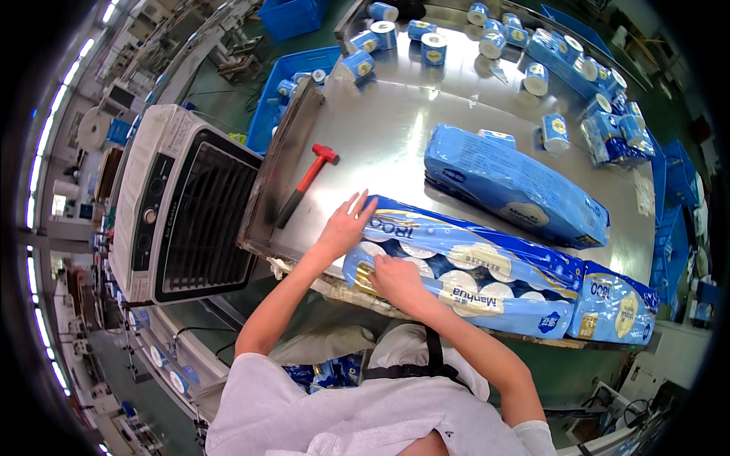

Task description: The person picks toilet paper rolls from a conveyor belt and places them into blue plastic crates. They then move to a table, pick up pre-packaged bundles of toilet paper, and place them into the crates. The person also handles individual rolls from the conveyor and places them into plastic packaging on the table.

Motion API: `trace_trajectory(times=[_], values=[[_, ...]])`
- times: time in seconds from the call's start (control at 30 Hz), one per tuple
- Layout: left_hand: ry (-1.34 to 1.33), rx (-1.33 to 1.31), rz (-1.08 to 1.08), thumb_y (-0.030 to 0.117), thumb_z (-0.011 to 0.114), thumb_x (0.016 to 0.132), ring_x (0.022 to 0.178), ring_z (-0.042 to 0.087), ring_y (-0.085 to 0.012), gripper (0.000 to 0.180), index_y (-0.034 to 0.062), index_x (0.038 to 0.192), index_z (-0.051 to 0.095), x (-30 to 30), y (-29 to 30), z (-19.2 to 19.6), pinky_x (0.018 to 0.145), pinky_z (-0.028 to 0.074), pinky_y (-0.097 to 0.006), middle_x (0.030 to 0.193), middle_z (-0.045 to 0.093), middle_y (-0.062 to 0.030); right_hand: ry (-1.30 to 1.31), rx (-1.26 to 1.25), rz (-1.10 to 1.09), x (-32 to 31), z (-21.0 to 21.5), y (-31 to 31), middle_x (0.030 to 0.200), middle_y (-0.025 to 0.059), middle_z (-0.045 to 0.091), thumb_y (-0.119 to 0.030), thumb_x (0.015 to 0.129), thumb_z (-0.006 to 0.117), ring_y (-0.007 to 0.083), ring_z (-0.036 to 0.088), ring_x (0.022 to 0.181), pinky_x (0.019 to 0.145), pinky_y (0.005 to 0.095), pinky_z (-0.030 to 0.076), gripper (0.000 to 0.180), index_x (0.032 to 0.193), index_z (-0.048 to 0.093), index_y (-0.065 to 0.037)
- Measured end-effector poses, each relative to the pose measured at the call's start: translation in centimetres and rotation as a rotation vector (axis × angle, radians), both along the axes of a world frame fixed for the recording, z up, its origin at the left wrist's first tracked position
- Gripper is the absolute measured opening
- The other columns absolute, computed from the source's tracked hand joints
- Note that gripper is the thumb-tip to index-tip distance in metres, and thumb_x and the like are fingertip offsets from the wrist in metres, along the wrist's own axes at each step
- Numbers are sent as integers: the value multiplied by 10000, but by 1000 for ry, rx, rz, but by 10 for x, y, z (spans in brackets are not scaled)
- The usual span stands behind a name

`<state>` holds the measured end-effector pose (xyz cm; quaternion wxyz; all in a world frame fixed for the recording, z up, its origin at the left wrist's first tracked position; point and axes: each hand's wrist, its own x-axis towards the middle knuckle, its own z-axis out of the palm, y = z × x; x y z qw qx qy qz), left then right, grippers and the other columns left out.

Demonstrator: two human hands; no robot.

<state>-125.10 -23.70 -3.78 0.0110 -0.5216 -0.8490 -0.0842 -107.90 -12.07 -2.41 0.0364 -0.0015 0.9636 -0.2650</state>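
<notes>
A long multi-pack of toilet paper rolls [487,254] in blue and clear plastic lies along the table's near edge. White roll ends show through its clear middle. My left hand [344,228] rests against the far left corner of this pack, fingers stretched and apart. On its near side, close to the left end, my right hand [398,283] has its fingers curled in, pinching the plastic wrap. Another blue pack [617,304] touches its right end. Just beyond lies a large wrapped blue pack [517,186], set at a slant.
A red-headed hammer [310,182] lies on the metal table [380,137] to the left. Several single wrapped rolls [434,49] stand at the far side. An air cooler [186,205] is beside the table's left edge, with a blue crate [266,114] beyond it.
</notes>
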Motion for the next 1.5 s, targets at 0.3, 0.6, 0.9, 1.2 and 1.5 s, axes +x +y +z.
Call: trace_trajectory(times=[0.3,0.6,0.9,1.2,1.5], values=[[-441,300,23,-44,626,776,1107,657,-311,524,146,1262,680,-47,26,-27,930,545,-393,1175,700,-127,82,-84,463,50,-6,-44,687,74,643,-124,830,620,261,687,642,498,407,485,130,937,630,-51],[-894,377,201,34,659,830,885,713,-195,267,46,1075,766,-78,44,-54,820,541,-305,993,762,-119,60,11,398,50,-29,-45,699,63,659,-148,854,605,230,680,636,534,385,490,72,878,637,-87],[-1582,372,355,-16,658,835,981,686,-153,435,5,1270,657,-85,52,-78,881,564,-275,1178,698,-132,191,-58,146,50,23,-10,1113,121,650,-158,830,670,280,615,1072,872,423,485,247,1060,647,-71],[-1838,1095,278,174,697,891,1426,427,-333,713,4,1501,367,-59,-2,-74,1185,368,-419,1532,432,-196,-33,183,-137,63,19,9,1486,260,390,-382,706,845,418,373,1361,1092,560,316,996,1542,365,-131],[-643,-53,345,354,925,653,1419,335,-476,1269,5,1585,138,102,-31,38,1154,334,-501,1533,286,-340,-54,192,-202,64,16,8,1345,213,465,-417,722,815,371,429,1269,947,558,387,886,1465,435,-119]])
